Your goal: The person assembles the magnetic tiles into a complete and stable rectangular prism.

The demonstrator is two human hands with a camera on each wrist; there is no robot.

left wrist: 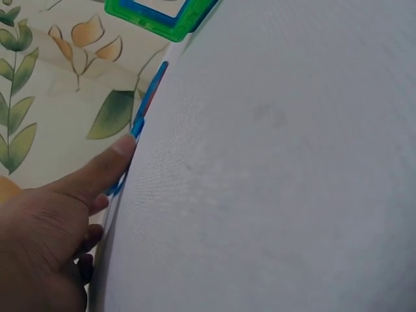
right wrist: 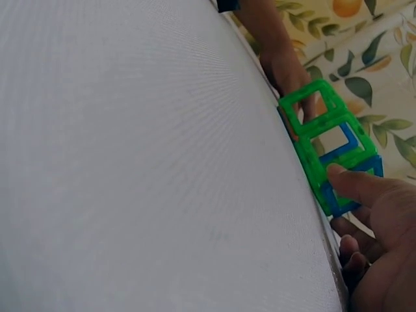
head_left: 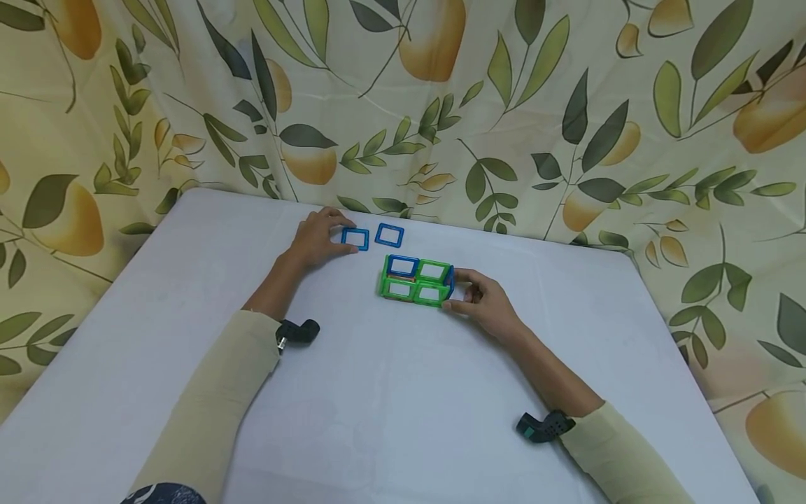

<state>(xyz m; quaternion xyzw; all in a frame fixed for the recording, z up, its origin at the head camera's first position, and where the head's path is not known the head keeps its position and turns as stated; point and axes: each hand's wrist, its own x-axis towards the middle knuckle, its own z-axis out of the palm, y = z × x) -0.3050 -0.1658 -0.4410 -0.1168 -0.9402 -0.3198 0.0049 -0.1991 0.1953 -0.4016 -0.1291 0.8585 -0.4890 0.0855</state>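
Note:
My left hand pinches a blue square magnetic tile between thumb and fingers, low at the tabletop. Just right of it lies another blue square tile. Nearer to me stands a box-like block of magnetic tiles, its top made of green frames and one blue frame, with a bit of red lower down. The right hand holds this block by its right end, where a blue tile forms the end face. In the right wrist view the thumb presses on the green side.
A white table spreads under both forearms. Behind it hangs a curtain printed with leaves and orange fruit. Each wrist carries a small black camera, one on the left wrist and one on the right wrist.

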